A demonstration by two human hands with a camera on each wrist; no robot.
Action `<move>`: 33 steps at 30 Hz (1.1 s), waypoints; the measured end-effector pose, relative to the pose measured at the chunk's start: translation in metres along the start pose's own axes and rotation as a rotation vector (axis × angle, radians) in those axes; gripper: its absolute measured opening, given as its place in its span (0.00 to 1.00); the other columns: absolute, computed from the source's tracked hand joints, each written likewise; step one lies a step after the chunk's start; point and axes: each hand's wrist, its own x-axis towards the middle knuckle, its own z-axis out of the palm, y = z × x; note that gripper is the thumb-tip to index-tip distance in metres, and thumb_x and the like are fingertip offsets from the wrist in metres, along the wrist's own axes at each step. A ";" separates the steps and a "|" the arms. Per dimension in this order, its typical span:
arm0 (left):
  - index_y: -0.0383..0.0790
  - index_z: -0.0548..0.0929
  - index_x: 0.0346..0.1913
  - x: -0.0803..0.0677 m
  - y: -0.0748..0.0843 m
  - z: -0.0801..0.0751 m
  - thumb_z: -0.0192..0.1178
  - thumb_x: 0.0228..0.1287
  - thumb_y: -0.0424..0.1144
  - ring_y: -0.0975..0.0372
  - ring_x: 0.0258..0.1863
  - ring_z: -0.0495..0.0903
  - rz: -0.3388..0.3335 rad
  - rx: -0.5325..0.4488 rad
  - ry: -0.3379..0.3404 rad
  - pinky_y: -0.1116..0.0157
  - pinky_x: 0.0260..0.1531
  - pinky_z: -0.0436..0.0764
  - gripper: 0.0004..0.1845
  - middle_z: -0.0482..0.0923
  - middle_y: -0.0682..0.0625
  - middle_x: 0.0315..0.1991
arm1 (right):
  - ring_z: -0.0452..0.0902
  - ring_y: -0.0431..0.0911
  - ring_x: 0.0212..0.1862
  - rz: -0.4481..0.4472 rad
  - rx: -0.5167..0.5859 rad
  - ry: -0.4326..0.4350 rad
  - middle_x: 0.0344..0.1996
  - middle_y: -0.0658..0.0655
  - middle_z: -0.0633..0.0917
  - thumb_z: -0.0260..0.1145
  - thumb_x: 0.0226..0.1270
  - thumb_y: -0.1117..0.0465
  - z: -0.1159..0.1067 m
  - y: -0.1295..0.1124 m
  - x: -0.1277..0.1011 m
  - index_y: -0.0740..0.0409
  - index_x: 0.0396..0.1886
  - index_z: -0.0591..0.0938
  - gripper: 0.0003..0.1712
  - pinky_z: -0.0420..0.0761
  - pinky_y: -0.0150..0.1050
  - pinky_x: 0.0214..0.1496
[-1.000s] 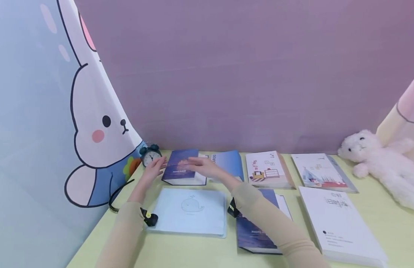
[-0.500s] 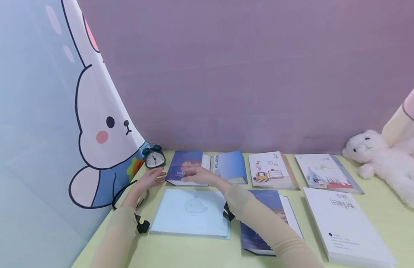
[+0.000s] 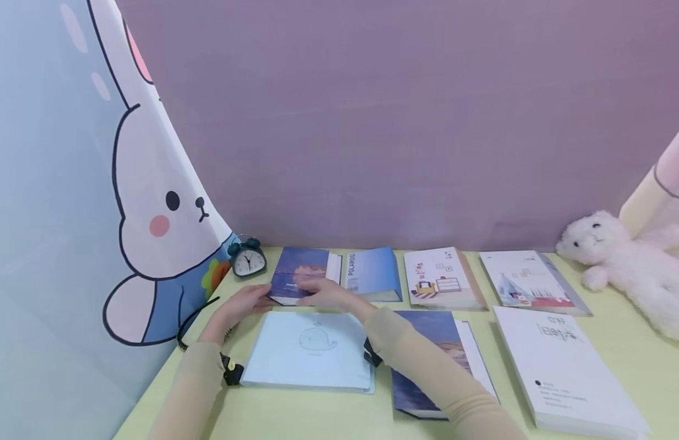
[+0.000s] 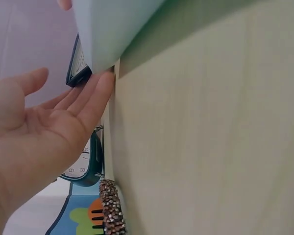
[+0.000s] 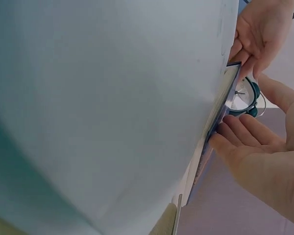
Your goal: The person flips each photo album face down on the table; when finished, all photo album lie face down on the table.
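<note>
A dark purple-blue photo album (image 3: 300, 260) lies at the back left of the table. My left hand (image 3: 244, 304) is at its near left corner, fingers extended; in the left wrist view those fingertips (image 4: 107, 81) reach right at the album's corner (image 4: 79, 68). My right hand (image 3: 332, 293) lies over the album's near right part. The right wrist view has its straight fingers (image 5: 220, 147) touching the cover near the edge, thumb raised. Just in front lies a pale blue album (image 3: 284, 354) with a whale drawing, below both wrists.
A green alarm clock (image 3: 248, 261) stands left of the album, a beaded headband (image 3: 183, 342) lower left. Rightward lie a blue Polaroid album (image 3: 374, 272), two illustrated albums (image 3: 435, 275), another purple album (image 3: 427, 330), a thick white book (image 3: 565, 366) and a white plush toy (image 3: 636, 281).
Both hands have come down from above the table's back left to the purple album. The left hand moved off the clock's face toward the album's corner; the right lowered onto the cover.
</note>
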 end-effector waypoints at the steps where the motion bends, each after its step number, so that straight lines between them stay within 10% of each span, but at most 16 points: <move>1: 0.25 0.53 0.70 0.000 -0.001 0.000 0.39 0.76 0.48 0.48 0.61 0.71 -0.014 -0.001 0.003 0.56 0.59 0.74 0.32 0.61 0.30 0.66 | 0.56 0.49 0.72 -0.003 0.006 0.000 0.69 0.51 0.66 0.62 0.65 0.50 0.000 0.000 0.000 0.52 0.70 0.63 0.36 0.58 0.49 0.72; 25: 0.39 0.41 0.75 -0.012 0.014 -0.002 0.41 0.75 0.47 0.48 0.60 0.73 0.032 -0.067 -0.091 0.54 0.61 0.71 0.34 0.65 0.32 0.64 | 0.59 0.52 0.70 0.027 0.073 0.110 0.68 0.54 0.67 0.59 0.67 0.52 0.000 -0.005 -0.007 0.53 0.68 0.68 0.31 0.61 0.51 0.71; 33: 0.45 0.43 0.75 -0.011 0.036 0.004 0.46 0.71 0.54 0.43 0.60 0.71 0.066 -0.086 0.027 0.51 0.60 0.71 0.38 0.60 0.31 0.66 | 0.45 0.53 0.74 -0.007 0.180 0.147 0.74 0.53 0.54 0.55 0.70 0.47 -0.007 -0.012 -0.004 0.52 0.69 0.65 0.32 0.52 0.58 0.72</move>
